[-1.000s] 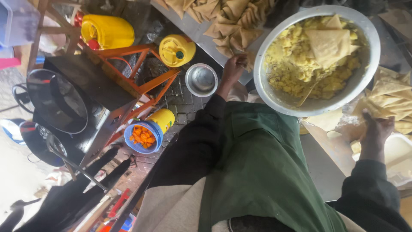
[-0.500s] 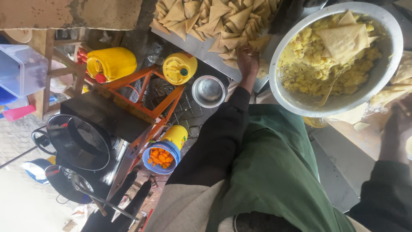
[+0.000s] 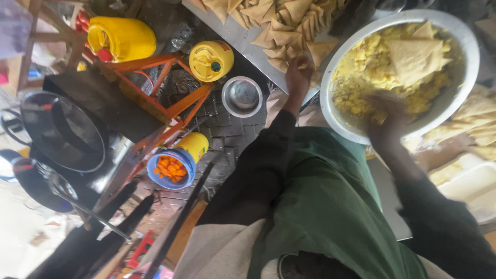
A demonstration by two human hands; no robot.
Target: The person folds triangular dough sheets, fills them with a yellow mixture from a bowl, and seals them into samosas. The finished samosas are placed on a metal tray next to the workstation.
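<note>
Two hands: both bare, both at work over a metal desk [image 3: 243, 39] seen from above.
Left hand [image 3: 298, 77]: reaches to the edge of the heap of folded triangular pastries [image 3: 281, 23] on the desk, fingertips touching one; how far the grip is closed cannot be told from this angle.
Right hand [image 3: 385, 116]: blurred, inside the large metal bowl [image 3: 330, 82], over the yellow filling [image 3: 361, 67]; its grip cannot be told.
Bowl: sits at the desk's near edge, just beside the pastry heap; a flat pastry sheet [image 3: 413, 57] lies on the filling.
Clothing: dark sleeves and a green apron [image 3: 330, 206].
Floor, left: small empty steel bowl [image 3: 242, 96], two yellow jerrycans [image 3: 121, 37] [image 3: 211, 61], an orange metal stand [image 3: 155, 90], a black wok [image 3: 62, 132], a blue tub of orange pieces [image 3: 170, 168].
</note>
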